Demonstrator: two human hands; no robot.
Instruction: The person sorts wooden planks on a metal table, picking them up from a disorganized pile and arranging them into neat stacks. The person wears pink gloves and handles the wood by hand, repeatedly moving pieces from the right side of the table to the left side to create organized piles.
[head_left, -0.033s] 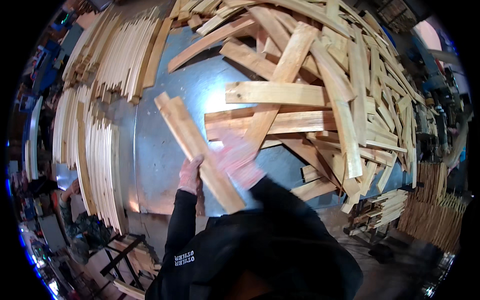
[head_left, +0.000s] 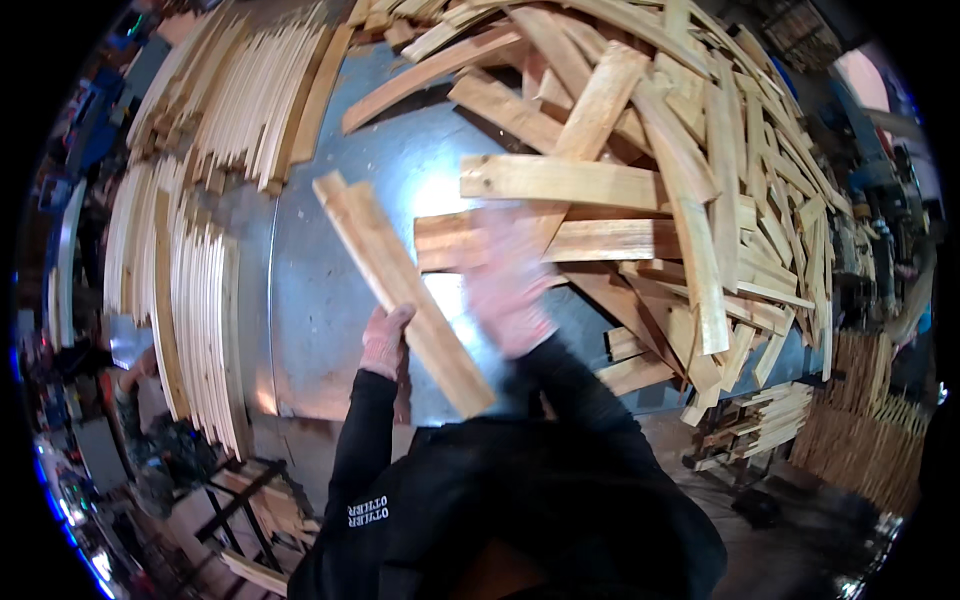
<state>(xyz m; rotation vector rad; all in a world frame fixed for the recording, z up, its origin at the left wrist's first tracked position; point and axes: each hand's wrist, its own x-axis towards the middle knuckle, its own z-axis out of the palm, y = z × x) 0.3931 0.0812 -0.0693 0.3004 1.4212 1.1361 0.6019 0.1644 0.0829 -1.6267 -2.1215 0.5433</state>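
We log one pale wooden slat [head_left: 400,290], held slantwise above the grey metal table [head_left: 320,300] in our left hand [head_left: 385,340], fingers wrapped round its lower edge, apparently for inspection, while our right hand [head_left: 510,285], blurred, fingers unreadable, hovers by the loose slat heap [head_left: 680,170].

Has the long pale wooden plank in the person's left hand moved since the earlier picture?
No. The long pale wooden plank lies at the same slant over the grey metal table, with the left hand at the same place on its edge.
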